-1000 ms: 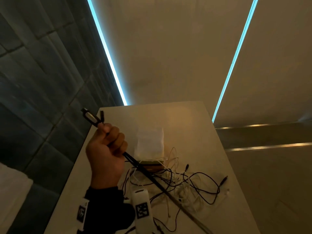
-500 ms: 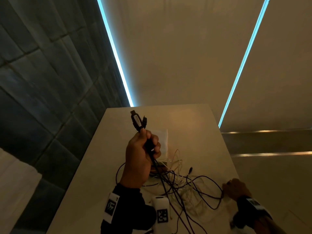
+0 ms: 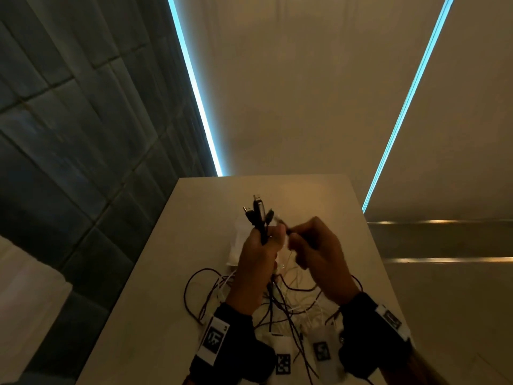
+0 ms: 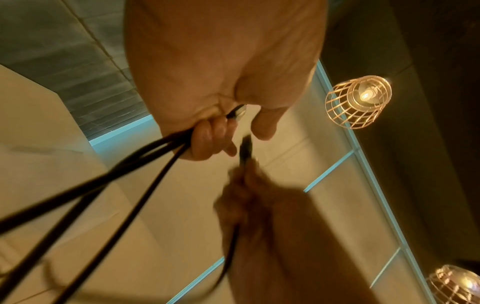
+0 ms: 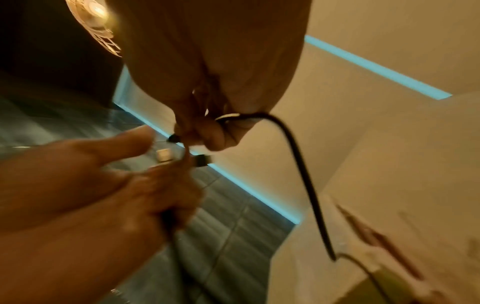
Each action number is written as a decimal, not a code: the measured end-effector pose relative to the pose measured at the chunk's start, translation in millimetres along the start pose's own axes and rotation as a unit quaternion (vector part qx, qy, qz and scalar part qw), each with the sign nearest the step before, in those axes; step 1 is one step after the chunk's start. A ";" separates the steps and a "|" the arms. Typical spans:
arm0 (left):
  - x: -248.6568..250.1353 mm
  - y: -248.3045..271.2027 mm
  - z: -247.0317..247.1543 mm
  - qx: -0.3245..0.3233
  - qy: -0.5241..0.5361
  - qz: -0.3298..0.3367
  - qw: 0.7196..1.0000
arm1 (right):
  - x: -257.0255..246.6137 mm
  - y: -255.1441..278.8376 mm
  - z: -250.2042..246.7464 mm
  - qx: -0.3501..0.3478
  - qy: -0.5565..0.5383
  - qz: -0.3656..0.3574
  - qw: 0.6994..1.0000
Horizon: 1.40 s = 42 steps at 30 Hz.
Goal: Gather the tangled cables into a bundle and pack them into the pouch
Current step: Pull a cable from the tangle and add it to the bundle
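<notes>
Dim amber light falls on a pale desk (image 3: 172,262) set against a dark tiled wall, with two cyan light strips running up the surfaces behind.

Left hand (image 3: 258,259) is raised above the desk, fingers (image 4: 207,135) curled round a bunch of black cable ends (image 3: 258,215); the plugs stand roughly upright above the fist, long axis vertical, the cords trailing down to the heap.

Right hand (image 3: 319,257) is just beside it on the right, fingers pinching one more black plug (image 4: 245,148), its tip pointed toward the left fist and close to it. Judgement: the coming move is a short leftward pass of that plug into the left grip.

Remaining tangled cables (image 3: 280,298), black and white, lie on the desk below both wrists. A white object that may be the pouch (image 3: 236,245) lies behind the left hand, mostly hidden; I cannot confirm it.

Bare desk shows to the left and far side; the right edge is near the right wrist.
</notes>
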State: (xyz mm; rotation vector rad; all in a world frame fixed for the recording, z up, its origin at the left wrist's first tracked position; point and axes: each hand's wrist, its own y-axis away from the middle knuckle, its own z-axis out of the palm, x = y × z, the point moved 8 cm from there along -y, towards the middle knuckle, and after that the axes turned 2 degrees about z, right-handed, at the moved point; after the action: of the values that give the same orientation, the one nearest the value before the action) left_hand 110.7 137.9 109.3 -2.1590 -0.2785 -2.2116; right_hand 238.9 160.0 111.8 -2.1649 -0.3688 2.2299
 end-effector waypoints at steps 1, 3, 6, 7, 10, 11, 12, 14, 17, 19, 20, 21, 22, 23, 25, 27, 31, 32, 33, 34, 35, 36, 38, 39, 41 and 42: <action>-1.1 1.4 0.9 0.005 -0.012 0.006 1.000 | -8.3 0.7 14.5 -0.028 -0.018 -0.009 0.999; 3.3 4.4 -7.0 0.038 -0.014 0.036 0.999 | -13.6 1.6 29.0 -0.045 -0.033 -0.004 0.998; 12.5 4.4 -28.6 0.104 0.007 0.080 0.991 | 0.0 6.2 30.0 -0.040 -0.019 0.040 0.998; 14.6 4.6 -32.0 0.106 0.016 0.081 0.991 | 2.7 8.6 30.3 -0.043 -0.008 0.042 0.998; 10.6 5.4 -27.4 0.076 0.011 0.062 0.995 | -5.3 12.3 34.5 -0.039 -0.011 0.012 0.999; 9.7 6.0 -24.0 0.065 0.015 0.058 0.996 | -10.2 11.1 37.8 -0.041 -0.026 -0.001 0.999; 10.7 7.0 -23.1 0.065 0.021 0.058 0.996 | -14.5 9.6 42.4 -0.052 -0.039 -0.011 0.998; 20.0 7.8 -30.4 0.083 0.033 0.077 0.993 | -16.6 8.4 50.8 -0.090 -0.061 -0.016 0.994; 34.0 4.4 -50.8 0.098 0.132 0.096 0.982 | -0.6 16.0 59.6 -0.161 -0.037 -0.015 0.986; 39.3 4.0 -59.0 0.092 0.191 0.090 0.973 | 18.8 21.7 64.6 -0.189 -0.003 -0.005 0.982; 40.8 4.8 -60.5 0.090 0.200 0.088 0.972 | 30.2 22.1 66.1 -0.194 0.009 0.006 0.981; 40.1 4.7 -61.3 0.090 0.198 0.088 0.972 | 40.9 21.3 67.4 -0.196 0.016 0.016 0.980; 39.6 5.6 -62.1 0.089 0.192 0.087 0.973 | 51.7 19.8 69.0 -0.197 0.021 0.027 0.980; 39.2 6.5 -63.6 0.088 0.184 0.086 0.975 | 62.3 18.3 70.1 -0.193 0.023 0.038 0.980; 37.8 8.5 -69.0 0.083 0.183 0.078 0.977 | 81.9 17.3 69.9 -0.186 0.027 0.052 0.981; 35.7 11.0 -76.5 0.085 0.191 0.072 0.975 | 99.4 17.7 68.1 -0.175 0.045 0.056 0.982; 38.1 16.4 -92.2 0.117 0.227 0.092 0.963 | 125.2 19.1 68.5 -0.159 0.069 0.092 0.981; 40.1 17.5 -95.1 0.124 0.232 0.097 0.960 | 125.9 20.1 69.6 -0.159 0.071 0.096 0.980; 41.9 18.5 -98.4 0.131 0.234 0.102 0.958 | 126.9 21.0 70.8 -0.161 0.070 0.104 0.979; 43.2 19.5 -101.1 0.138 0.232 0.104 0.957 | 128.7 21.7 72.1 -0.163 0.069 0.111 0.978; 42.6 20.3 -103.1 0.145 0.227 0.102 0.958 | 129.5 20.8 73.0 -0.159 0.066 0.120 0.978; 40.0 20.7 -104.1 0.152 0.218 0.097 0.959 | 128.6 16.5 71.8 -0.145 0.070 0.126 0.979; 29.7 19.8 -104.4 0.167 0.184 0.079 0.965 | 118.7 1.1 65.5 -0.093 0.079 0.126 0.985; 22.2 19.3 -105.2 0.177 0.168 0.065 0.968 | 103.6 -6.8 65.0 -0.074 0.069 0.115 0.988; 8.9 18.9 -106.4 0.190 0.149 0.036 0.970 | 56.8 -19.7 69.7 -0.081 0.024 0.065 0.994; 3.8 18.2 -105.3 0.187 0.149 0.023 0.971 | 32.0 -22.8 74.9 -0.104 -0.001 0.045 0.994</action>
State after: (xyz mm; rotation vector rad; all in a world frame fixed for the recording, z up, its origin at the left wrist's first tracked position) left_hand 9.3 104.1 113.3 -1.6046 -0.5699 -2.2004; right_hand 160.0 175.7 85.5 -2.3234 -0.5377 2.3367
